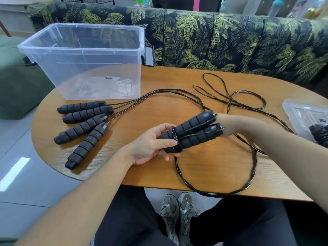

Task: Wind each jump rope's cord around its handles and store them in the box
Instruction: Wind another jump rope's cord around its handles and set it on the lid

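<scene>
Your left hand (156,144) gripped a pair of foam handles (191,132) at frame centre, cord (218,190) looped around them; your right hand (229,126) sat mostly hidden behind them, grip unclear. Four loose handles (83,125) lay left, below the clear box (85,59) at upper left.

An oval wooden table (204,167) stands on a glossy grey tiled floor (19,174). Behind it runs a sofa (230,41) upholstered in dark palm-leaf fabric. A green pouf (16,82) sits at left.

- A home living room or lounge.
- Palm-print sofa (230,41) behind an oval wooden table (195,166).
- Green pouf (16,86), glossy tiled floor (26,183).
</scene>
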Demonstrator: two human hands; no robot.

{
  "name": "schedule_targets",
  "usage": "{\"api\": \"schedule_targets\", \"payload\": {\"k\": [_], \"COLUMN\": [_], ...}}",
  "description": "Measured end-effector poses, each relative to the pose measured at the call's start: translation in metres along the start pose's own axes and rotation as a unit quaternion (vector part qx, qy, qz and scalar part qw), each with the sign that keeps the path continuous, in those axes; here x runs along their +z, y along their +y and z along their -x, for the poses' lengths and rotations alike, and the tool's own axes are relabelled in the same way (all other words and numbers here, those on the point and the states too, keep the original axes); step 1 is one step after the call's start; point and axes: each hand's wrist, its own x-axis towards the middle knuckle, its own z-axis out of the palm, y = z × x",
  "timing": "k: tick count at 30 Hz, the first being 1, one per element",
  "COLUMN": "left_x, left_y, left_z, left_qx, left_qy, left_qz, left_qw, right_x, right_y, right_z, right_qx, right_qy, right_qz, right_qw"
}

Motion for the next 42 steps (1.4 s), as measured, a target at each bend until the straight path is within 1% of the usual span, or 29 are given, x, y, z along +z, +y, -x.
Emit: {"api": "schedule_targets", "payload": {"k": [2, 4, 5, 7, 8, 9, 12, 14, 16, 19, 22, 26, 28, 30, 32, 35, 39, 42], "left_x": [0.001, 0.003, 0.005, 0.009, 0.01, 0.01, 0.011, 0.013, 0.016, 0.017, 0.013, 0.011, 0.011, 0.009, 0.005, 0.0, -0.001, -0.001], "left_y": [0.002, 0.004, 0.005, 0.007, 0.007, 0.009, 0.015, 0.017, 0.016, 0.01, 0.004, -0.004, -0.005, -0.004, -0.004, -0.003, -0.002, -0.001], "left_z": [0.0, -0.001, -0.001, -0.003, -0.004, -0.005, -0.008, -0.01, -0.012, -0.011, -0.004, 0.0, 0.0, 0.0, 0.001, 0.004, 0.005, 0.005], "left_qx": [-0.007, -0.014, -0.015, -0.012, -0.01, -0.009, -0.018, -0.03, -0.026, -0.002, 0.01, 0.064, 0.064, 0.056, 0.059, 0.068, 0.06, 0.061], "left_qy": [-0.003, -0.005, -0.003, 0.016, 0.03, 0.043, 0.059, 0.071, 0.091, 0.128, 0.156, 0.185, 0.2, 0.209, 0.208, 0.202, 0.157, 0.115], "left_qz": [-0.043, -0.101, -0.128, -0.172, -0.191, -0.214, -0.299, -0.333, -0.342, -0.3, -0.216, -0.187, -0.134, -0.067, -0.025, 0.03, 0.07, 0.116], "left_qw": [0.999, 0.995, 0.992, 0.985, 0.981, 0.976, 0.952, 0.94, 0.935, 0.945, 0.964, 0.963, 0.968, 0.974, 0.976, 0.976, 0.983, 0.985], "right_x": [-0.009, -0.019, -0.023, -0.027, -0.029, -0.03, -0.033, -0.031, -0.023, -0.007, 0.006, 0.024, 0.028, 0.031, 0.035, 0.042, 0.051, 0.055], "right_y": [-0.001, -0.011, -0.018, -0.03, -0.032, -0.036, -0.052, -0.068, -0.08, -0.096, -0.106, -0.112, -0.111, -0.106, -0.099, -0.083, -0.062, -0.054], "right_z": [-0.005, -0.008, -0.009, -0.011, -0.013, -0.015, -0.023, -0.027, -0.03, -0.029, -0.022, -0.013, -0.009, -0.005, 0.0, 0.009, 0.016, 0.014], "right_qx": [0.071, 0.109, 0.129, 0.15, 0.149, 0.144, 0.12, 0.103, 0.095, 0.087, 0.088, 0.065, 0.057, 0.066, 0.072, 0.075, 0.07, 0.068], "right_qy": [-0.008, -0.026, -0.002, 0.069, 0.092, 0.097, 0.078, 0.085, 0.106, 0.134, 0.151, 0.171, 0.167, 0.153, 0.144, 0.157, 0.189, 0.195], "right_qz": [0.083, 0.225, 0.287, 0.352, 0.354, 0.337, 0.252, 0.255, 0.278, 0.295, 0.3, 0.331, 0.327, 0.291, 0.243, 0.155, 0.053, 0.035], "right_qw": [0.994, 0.968, 0.949, 0.921, 0.919, 0.925, 0.957, 0.958, 0.95, 0.942, 0.938, 0.926, 0.929, 0.942, 0.956, 0.972, 0.978, 0.978]}}
